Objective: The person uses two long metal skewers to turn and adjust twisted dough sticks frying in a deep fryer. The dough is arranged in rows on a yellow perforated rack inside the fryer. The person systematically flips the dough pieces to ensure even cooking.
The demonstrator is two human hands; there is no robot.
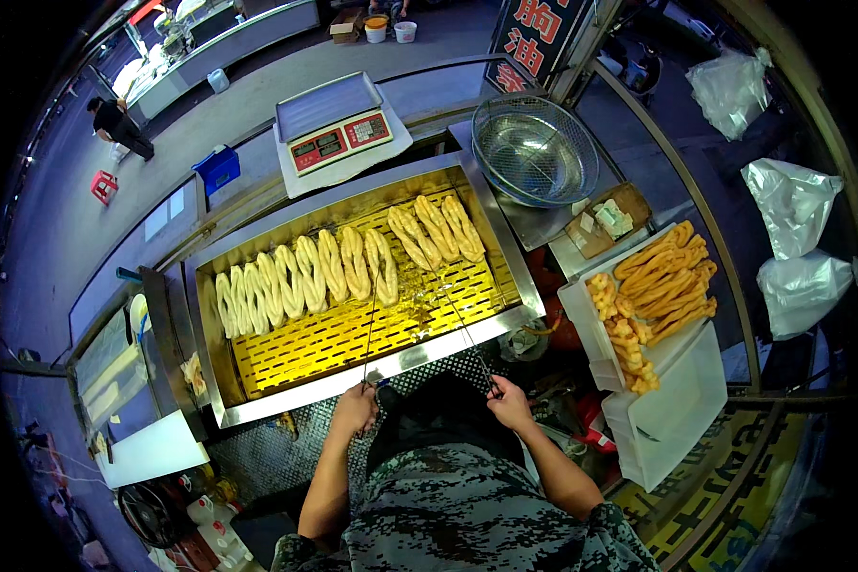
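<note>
Before me is a rectangular steel fryer of yellow oil over a slotted plate. Pale twisted dough sticks float side by side in a row along its left and middle. Three slightly more golden sticks lie apart at the right. My left hand grips a thin metal skewer, whose far end reaches the last stick of the left row. A second skewer is in my right hand; it points to the lower end of the right group. Whether either tip touches dough cannot be told.
A white tub of browned fried dough sticks stands right of the fryer. Behind are a wire basket over a steel bowl and a scale. A white board lies at left. A person stands outside.
</note>
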